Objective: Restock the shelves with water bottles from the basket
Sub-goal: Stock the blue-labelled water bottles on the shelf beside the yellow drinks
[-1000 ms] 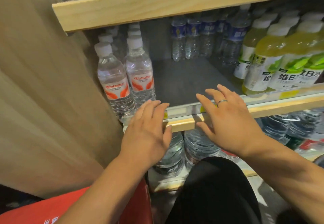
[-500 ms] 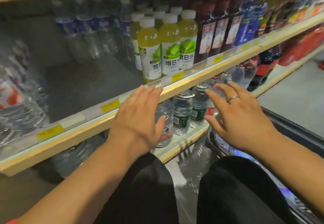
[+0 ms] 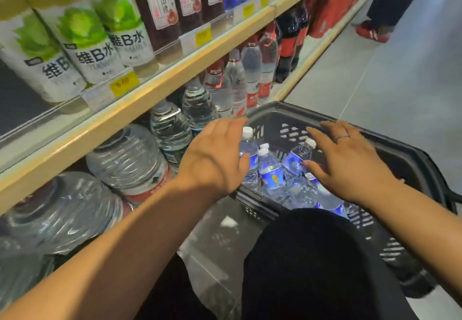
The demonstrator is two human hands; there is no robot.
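Bare left hand (image 3: 215,155) and right hand (image 3: 350,162) hover flat over basket (image 3: 412,167).

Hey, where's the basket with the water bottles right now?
The dark basket is at lower right of the head view, in the aisle beside the red-label bottles, under the left hand and right hand.

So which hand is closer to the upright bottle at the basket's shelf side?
Left. The left hand overlaps the upright bottle in the view. The right hand is across the basket, over a tilted bottle.
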